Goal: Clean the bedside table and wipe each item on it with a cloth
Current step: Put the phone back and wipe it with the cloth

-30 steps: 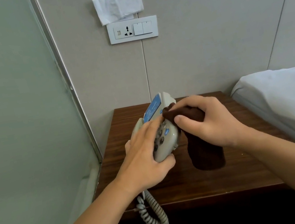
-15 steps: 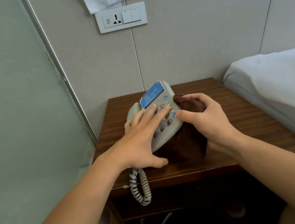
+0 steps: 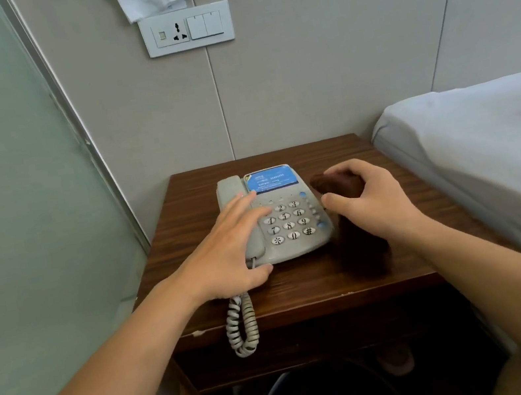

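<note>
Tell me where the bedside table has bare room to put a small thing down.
Bare wood lies behind the telephone, up to the wall, and along the front edge of the bedside table, right of the coiled cord. The middle is crowded: left hand on the telephone, right hand holding the brown cloth.

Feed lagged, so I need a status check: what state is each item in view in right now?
Grey push-button desk telephone: flat on the wooden bedside table, handset cradled.
Grey coiled cord: hanging over the table's front edge.
Dark brown cloth: bunched, beside the telephone.
Left hand: fingers straight, resting on the handset.
Right hand: grip curled around the cloth.
</note>
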Demonstrator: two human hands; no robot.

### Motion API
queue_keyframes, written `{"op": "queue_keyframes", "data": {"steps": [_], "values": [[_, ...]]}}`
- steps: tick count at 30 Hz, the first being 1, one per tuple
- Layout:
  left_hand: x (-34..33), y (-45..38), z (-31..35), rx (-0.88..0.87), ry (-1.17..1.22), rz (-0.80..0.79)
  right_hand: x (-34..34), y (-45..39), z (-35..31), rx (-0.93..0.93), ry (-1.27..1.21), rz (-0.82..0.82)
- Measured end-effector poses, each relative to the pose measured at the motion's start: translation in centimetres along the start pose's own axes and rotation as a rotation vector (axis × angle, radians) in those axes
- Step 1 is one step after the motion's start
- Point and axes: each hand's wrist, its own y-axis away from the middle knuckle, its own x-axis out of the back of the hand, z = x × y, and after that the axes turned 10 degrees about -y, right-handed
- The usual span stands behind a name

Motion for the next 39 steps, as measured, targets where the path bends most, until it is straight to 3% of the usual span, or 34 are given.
{"op": "queue_keyframes", "data": {"steps": [5,9,12,20,22,27,34,39], "values": [[0.1,-0.6,0.7,-0.032,-0.063,-0.059,-0.2,3.8,-0.8,0.390,0.262,-0.317],[0.5,-0.6,0.9,-0.029,-0.113,-0.112,-2.9,4.9,-0.6,0.450,0.448,-0.562],[0.8,-0.7,1.2,-0.025,-0.122,-0.138,-4.7,5.3,-0.3,0.441,0.533,-0.543],[1.0,-0.6,1.1,-0.048,-0.182,-0.166,-2.1,4.1,0.4,0.180,0.713,-0.248],[0.9,-0.6,1.2,-0.050,-0.170,-0.154,-2.6,4.3,0.2,0.226,0.690,-0.246],[0.9,-0.7,1.3,-0.034,-0.133,-0.142,-6.5,5.8,-0.9,0.344,0.528,-0.487],[0.5,-1.0,0.8,-0.049,-0.141,-0.142,-2.6,4.7,0.1,0.159,0.749,-0.282],[-0.1,-0.5,0.5,-0.089,-0.039,-0.073,-1.5,4.2,-0.3,0.072,0.684,-0.267]]}}
